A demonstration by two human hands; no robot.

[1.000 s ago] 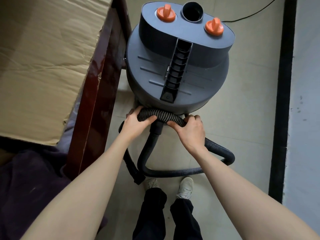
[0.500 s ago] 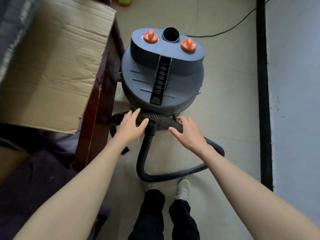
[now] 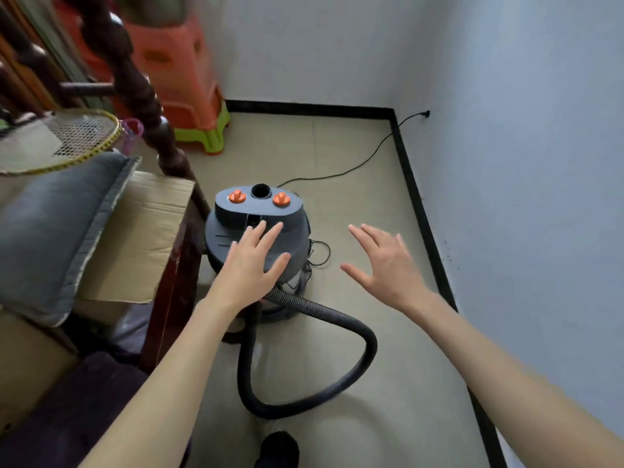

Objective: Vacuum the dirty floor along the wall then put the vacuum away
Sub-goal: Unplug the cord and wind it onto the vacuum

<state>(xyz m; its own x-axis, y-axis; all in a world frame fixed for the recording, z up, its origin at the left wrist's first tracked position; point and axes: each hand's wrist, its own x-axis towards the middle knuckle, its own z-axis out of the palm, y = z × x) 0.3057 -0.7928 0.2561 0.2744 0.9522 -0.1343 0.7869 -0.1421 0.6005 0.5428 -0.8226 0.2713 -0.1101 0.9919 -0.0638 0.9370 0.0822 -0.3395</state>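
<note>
A grey canister vacuum [image 3: 297, 217] with two orange knobs stands on the beige floor [image 3: 354, 153] beside a dark wooden bed post. Its black ribbed hose [image 3: 341, 315] loops on the floor in front of it, toward me. My left hand [image 3: 253, 261] hovers over the vacuum's lid, fingers spread, holding nothing. My right hand [image 3: 385, 265] is raised to the right of the vacuum, open and apart from it. The vacuum's power cord [image 3: 358, 167] runs across the floor to a plug in the right wall [image 3: 426, 113].
Left of the vacuum, a bed frame [image 3: 175, 285] carries flattened cardboard [image 3: 141, 238], a grey cushion [image 3: 50, 231] and a badminton racket [image 3: 67, 140]. Stacked orange and green stools [image 3: 189, 89] stand in the far corner. Black skirting [image 3: 425, 217] lines the pale walls.
Both hands let go of the hose and lifted away from it. The view rose and tilted up, so the vacuum now looks smaller and the far corner shows.
</note>
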